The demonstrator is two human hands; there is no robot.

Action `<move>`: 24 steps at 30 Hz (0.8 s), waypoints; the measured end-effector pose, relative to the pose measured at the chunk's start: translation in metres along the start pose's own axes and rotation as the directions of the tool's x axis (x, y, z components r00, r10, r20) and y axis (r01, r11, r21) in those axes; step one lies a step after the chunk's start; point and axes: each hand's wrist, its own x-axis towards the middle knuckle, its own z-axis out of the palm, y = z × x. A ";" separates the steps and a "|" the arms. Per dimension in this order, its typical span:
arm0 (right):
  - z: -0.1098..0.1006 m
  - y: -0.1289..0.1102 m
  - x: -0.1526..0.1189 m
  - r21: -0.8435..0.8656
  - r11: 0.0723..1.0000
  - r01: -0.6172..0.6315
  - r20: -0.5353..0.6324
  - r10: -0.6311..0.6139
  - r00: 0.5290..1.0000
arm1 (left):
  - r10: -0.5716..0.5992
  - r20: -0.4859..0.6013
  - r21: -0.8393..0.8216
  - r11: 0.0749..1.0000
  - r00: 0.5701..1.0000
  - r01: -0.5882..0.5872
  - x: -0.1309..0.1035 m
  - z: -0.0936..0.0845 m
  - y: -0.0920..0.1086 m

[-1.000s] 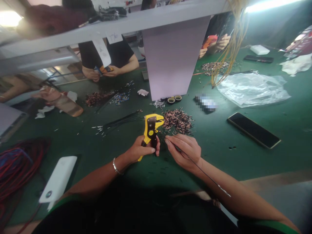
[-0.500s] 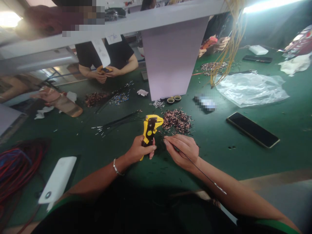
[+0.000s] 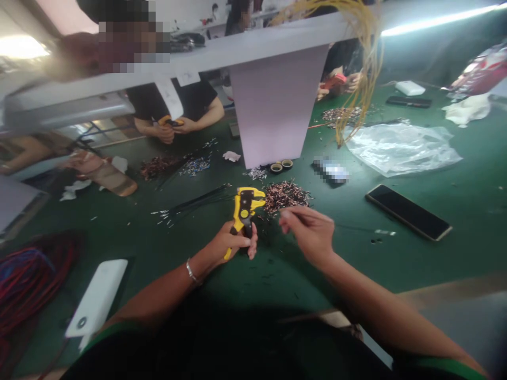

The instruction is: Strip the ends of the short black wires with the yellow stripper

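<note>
My left hand [image 3: 234, 243] is closed around the handles of a yellow and black wire stripper [image 3: 244, 211], held upright with its jaws parted toward the right. To the right of the tool, my right hand [image 3: 309, 229] pinches a thin black wire [image 3: 356, 228]. The wire sticks out behind the hand to the right and ends in a shiny, pale tip; its other end is hidden by the fingers. Just beyond both hands lies a heap of short black and coppery wire bits [image 3: 287, 196]. A bundle of black wires [image 3: 194, 203] rests left of the stripper.
A dark phone [image 3: 410, 212] and a clear plastic bag [image 3: 400, 148] lie on the right. Two small round tins [image 3: 281, 165] stand below a pale upright panel [image 3: 277, 111]. At left are a white power bank [image 3: 97, 295] and coiled red cable [image 3: 35, 279]. Co-workers sit opposite.
My right hand has moved right, away from the stripper, and the wire has swung from over my forearm to pointing right. The stripper's jaws have parted wider. My left hand stays nearly in place.
</note>
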 end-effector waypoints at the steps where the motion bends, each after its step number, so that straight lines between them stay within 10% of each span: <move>1: -0.002 0.001 0.003 0.077 0.994 -0.083 -0.040 0.087 0.995 | -0.011 0.056 -0.045 0.999 0.998 0.014 0.001 0.000 0.002; 7: -0.006 -0.001 0.013 0.281 0.948 -0.153 -0.101 0.187 0.977 | -0.004 0.195 -0.123 0.992 0.981 0.028 0.002 -0.008 0.004; 24: -0.001 -0.004 0.021 0.533 0.628 -0.567 0.288 0.495 0.820 | -0.093 0.356 -0.124 0.982 0.930 0.146 -0.004 0.005 0.011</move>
